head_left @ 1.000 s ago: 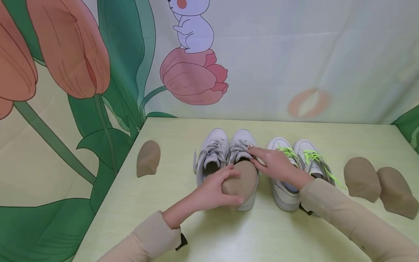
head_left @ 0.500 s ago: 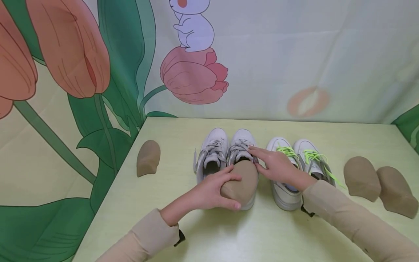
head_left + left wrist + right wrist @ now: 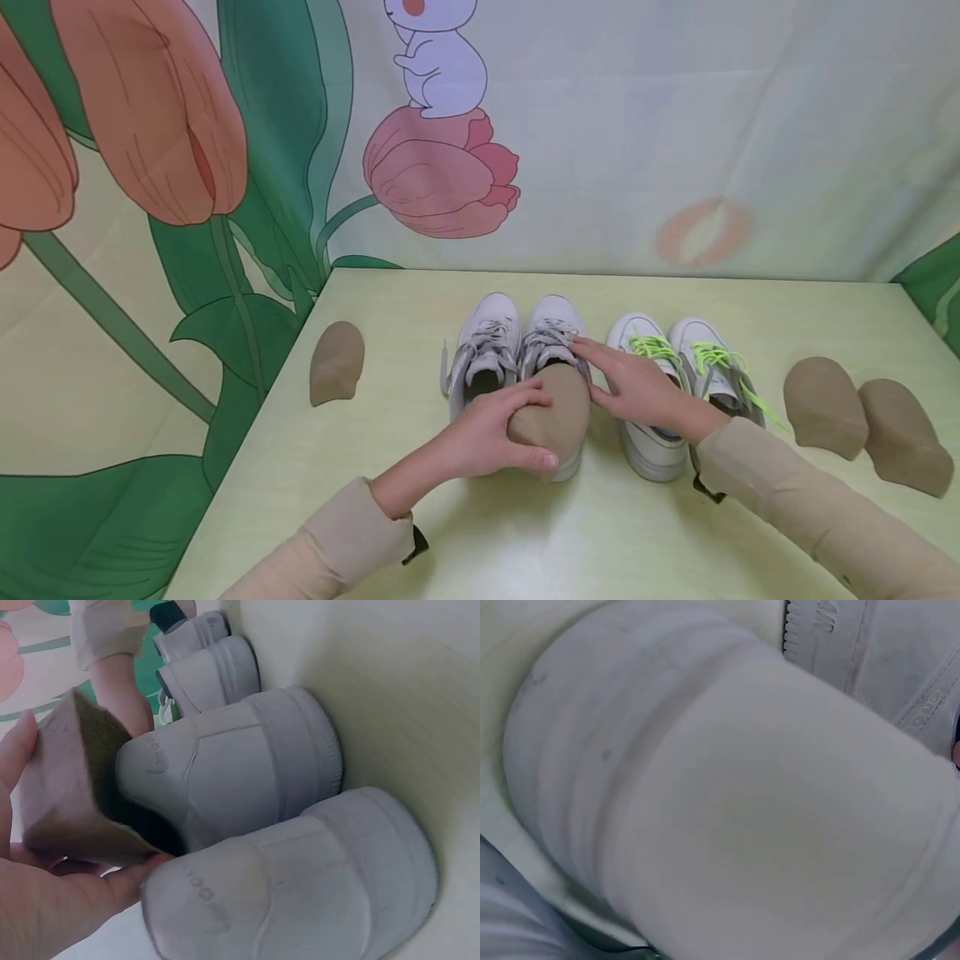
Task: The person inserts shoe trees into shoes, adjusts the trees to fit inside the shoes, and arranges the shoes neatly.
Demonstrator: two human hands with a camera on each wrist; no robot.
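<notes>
My left hand (image 3: 487, 433) grips a brown moulded-pulp shoe insert (image 3: 561, 412) with fingers along one side and thumb on the other. The insert overlaps the heel opening of a white sneaker (image 3: 553, 312) with grey laces. In the left wrist view the hollow, rough inside of the insert faces that sneaker's heel. My right hand (image 3: 637, 385) touches the same sneaker's right side, fingers stretched toward the laces. Beside it stands the matching white sneaker (image 3: 491, 317), its opening dark and partly hidden by my left hand. A white sneaker heel (image 3: 765, 810) fills the right wrist view.
Right of the hands stands a pair of white sneakers (image 3: 651, 450) with neon-green laces, partly under my right forearm. Two brown inserts (image 3: 825, 408) lie at the table's right side. Another insert (image 3: 337, 362) lies near the left edge. A printed cloth (image 3: 615, 150) hangs behind the table.
My right thumb has drawn slightly right, away from the sneaker's opening. The left hand and the insert stay nearly in place. The head view has shifted slightly.
</notes>
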